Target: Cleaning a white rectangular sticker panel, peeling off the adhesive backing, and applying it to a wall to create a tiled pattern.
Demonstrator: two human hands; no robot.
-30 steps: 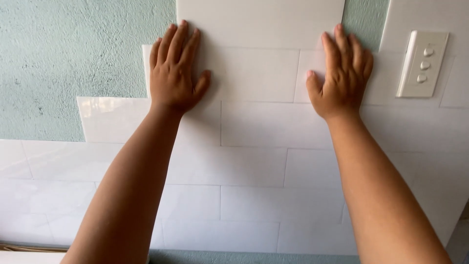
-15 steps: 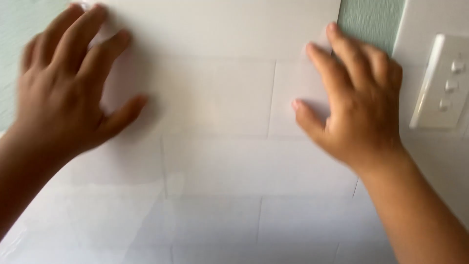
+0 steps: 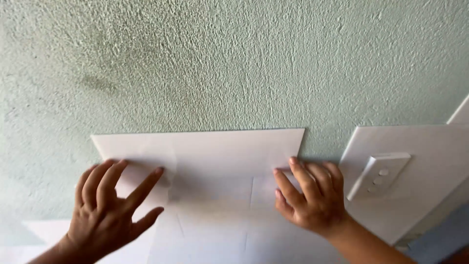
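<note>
both open palms, left hand point(image 3: 110, 210) and right hand point(image 3: 312, 198), press flat on the white tile sheet point(image 3: 220, 156), its long axis horizontal.

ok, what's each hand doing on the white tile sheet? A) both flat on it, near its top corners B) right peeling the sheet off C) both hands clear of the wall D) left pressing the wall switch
A: the left hand and right hand both lie with fingers spread on the tile sheet, one below each top corner; the wall switch sits untouched to the right.
</note>
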